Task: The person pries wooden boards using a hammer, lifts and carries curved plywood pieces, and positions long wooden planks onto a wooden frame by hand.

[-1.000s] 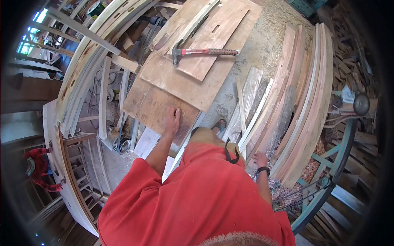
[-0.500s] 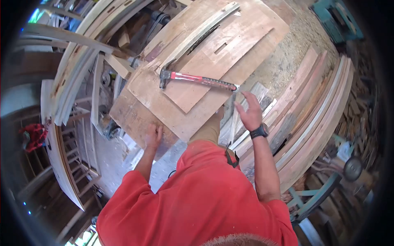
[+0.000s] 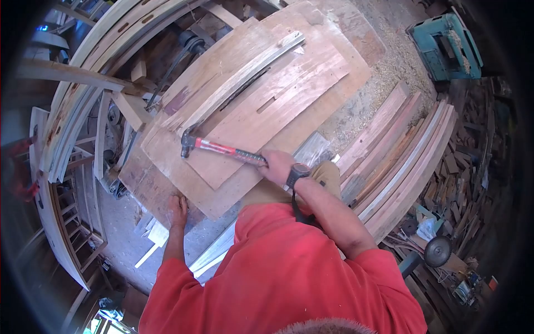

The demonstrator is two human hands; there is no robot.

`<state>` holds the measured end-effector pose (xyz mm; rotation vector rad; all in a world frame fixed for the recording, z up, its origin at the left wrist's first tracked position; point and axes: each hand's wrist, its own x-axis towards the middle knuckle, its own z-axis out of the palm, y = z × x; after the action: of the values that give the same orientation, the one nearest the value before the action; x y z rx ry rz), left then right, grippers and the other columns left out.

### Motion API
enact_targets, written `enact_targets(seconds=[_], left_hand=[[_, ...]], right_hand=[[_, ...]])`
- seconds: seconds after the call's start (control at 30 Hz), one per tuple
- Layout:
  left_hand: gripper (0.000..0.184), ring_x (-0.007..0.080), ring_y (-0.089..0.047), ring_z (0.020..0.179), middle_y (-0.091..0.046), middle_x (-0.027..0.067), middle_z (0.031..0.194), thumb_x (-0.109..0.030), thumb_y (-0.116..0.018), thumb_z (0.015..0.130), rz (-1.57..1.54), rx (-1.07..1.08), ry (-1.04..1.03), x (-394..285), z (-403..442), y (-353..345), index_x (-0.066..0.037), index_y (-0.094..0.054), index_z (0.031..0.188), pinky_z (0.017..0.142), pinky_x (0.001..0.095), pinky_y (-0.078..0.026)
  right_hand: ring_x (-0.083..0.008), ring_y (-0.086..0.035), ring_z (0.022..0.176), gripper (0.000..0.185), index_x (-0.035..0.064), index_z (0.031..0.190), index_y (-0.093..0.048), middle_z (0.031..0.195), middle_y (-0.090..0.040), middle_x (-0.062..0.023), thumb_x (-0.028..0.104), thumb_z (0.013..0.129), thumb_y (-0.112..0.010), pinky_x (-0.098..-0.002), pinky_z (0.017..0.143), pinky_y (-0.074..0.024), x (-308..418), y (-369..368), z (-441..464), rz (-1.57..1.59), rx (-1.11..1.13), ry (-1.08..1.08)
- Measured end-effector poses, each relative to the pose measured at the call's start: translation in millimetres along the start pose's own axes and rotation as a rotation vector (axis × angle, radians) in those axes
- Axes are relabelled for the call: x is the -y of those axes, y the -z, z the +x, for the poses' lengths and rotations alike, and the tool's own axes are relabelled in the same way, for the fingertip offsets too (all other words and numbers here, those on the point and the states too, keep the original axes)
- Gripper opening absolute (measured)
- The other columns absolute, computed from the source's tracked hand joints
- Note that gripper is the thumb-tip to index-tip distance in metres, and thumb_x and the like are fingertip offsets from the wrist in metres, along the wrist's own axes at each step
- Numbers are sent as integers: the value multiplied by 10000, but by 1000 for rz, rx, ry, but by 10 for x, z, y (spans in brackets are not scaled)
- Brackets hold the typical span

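From my right hand (image 3: 276, 167), a wide board (image 3: 311, 116) is lying at 12 o'clock, overlapping a lower board (image 3: 150, 181). Curved planks (image 3: 403, 161) are lying at 3. A slotted board (image 3: 289, 92) is resting at 12, a wood strip (image 3: 245, 77) at 11. Over the slotted board, the hammer (image 3: 222, 148) is pointing its head toward 9:30; my right hand is gripping the handle's end. At 8, my left hand (image 3: 177, 210) is touching the lower board, finger curl unclear.

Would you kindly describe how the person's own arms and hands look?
Red short sleeves leave both forearms bare. The right hand is ungloved, with a dark watch at the wrist; the left hand is ungloved too, its wrist bare.
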<state>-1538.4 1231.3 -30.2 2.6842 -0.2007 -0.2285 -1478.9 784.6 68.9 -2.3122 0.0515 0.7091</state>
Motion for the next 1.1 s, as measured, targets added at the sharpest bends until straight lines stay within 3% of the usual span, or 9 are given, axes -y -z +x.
enact_targets(seconds=[0.17,0.37,0.5,0.57,0.7,0.77,0.9,0.97,1.1], left_hand=[[198,432,-553,834,-532,223,915,-174,-571,943,-16,43,38,-43,42,50,-1,-549,849,711,526,-435],[203,299,-552,726,-549,166,763,-163,-583,949,-175,-137,297,-188,142,-21,22,-576,868,676,411,-441],[152,289,-602,843,-637,162,933,-119,-567,952,-230,-495,241,-1356,693,37,27,-604,932,788,366,-481],[142,306,-618,933,-653,176,1033,-101,-574,944,-283,-445,93,-1905,1006,-88,30,-619,975,850,365,-482],[142,307,-595,1112,-636,171,1161,-93,-597,934,-430,-431,10,-3258,1808,-616,-14,-663,1032,973,388,-466],[159,305,-568,1167,-605,149,1224,-123,-589,953,-627,-508,120,-3961,2198,-995,-42,-670,1063,1025,403,-434],[183,321,-529,1224,-565,178,1314,-132,-567,951,-383,-560,284,-4845,2704,-1527,-64,-669,1085,1058,428,-392],[185,349,-508,1232,-557,173,1331,-159,-577,925,-41,-677,393,-5121,2905,-1588,-92,-657,1078,1057,462,-360],[192,353,-507,1224,-563,155,1330,-185,-590,905,33,-711,446,-5226,2998,-1608,-100,-627,1073,1042,478,-347]], right_hand=[[-399,-665,826,270,99,1037,-657,860,-690,-189,258,824,-607,-511,762,-516,54,207,-10,-67,46,41],[-412,-650,758,207,91,901,-638,772,-660,-197,270,797,-640,-514,692,-510,-448,771,-183,-72,-34,96],[-410,-635,693,236,71,868,-621,713,-618,-208,275,763,-676,-480,609,-497,-1145,1162,-366,65,-185,73],[-386,-627,655,241,65,904,-633,694,-604,-201,246,758,-694,-441,588,-493,-1434,1443,-472,157,-245,28],[-155,-575,630,217,31,949,-645,698,-611,-87,138,771,-707,-332,606,-477,-2085,2201,-527,287,-332,-78],[-104,-525,660,168,19,930,-637,713,-599,-48,113,806,-700,-310,615,-466,-2599,2498,-430,435,-437,-70],[-129,-489,603,190,11,848,-598,658,-567,-70,155,831,-721,-331,585,-449,-3576,3365,-132,263,-484,-111],[-138,-478,591,200,9,833,-591,647,-558,-74,161,831,-720,-336,576,-441,-3837,3803,6,187,-419,-94],[-156,-465,573,230,2,809,-581,629,-534,-84,183,832,-720,-344,558,-425,-4316,4408,280,56,-334,-86]])
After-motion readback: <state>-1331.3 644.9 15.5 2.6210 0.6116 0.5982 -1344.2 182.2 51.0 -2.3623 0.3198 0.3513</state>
